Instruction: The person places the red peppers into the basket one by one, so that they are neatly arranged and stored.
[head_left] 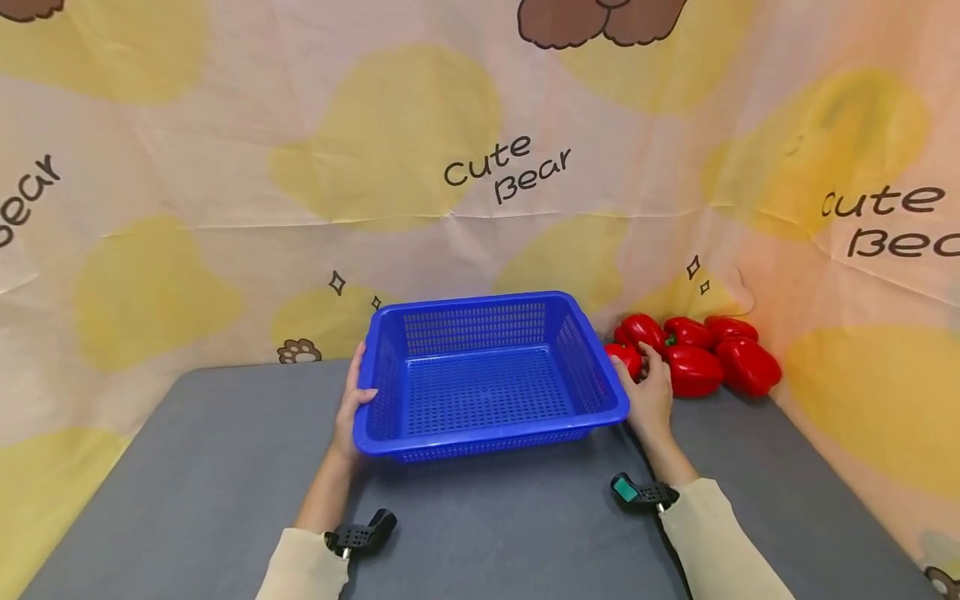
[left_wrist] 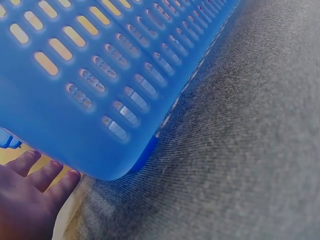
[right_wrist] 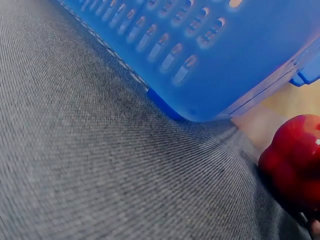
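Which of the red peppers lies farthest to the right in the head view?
The front-right pepper: its edge reaches farther right than the back-right pepper and all the others.

The basket (head_left: 491, 435) sits mid-desk (head_left: 495, 525), before the cloth (head_left: 517, 258). At its left end is the left hand (head_left: 354, 410), thumb over the rim. Just right of it, one pepper (head_left: 630, 357) lies between the right hand's (head_left: 649, 400) thumb and fingers. Further right, the other peppers (head_left: 693, 372) cluster at the desk's back corner.
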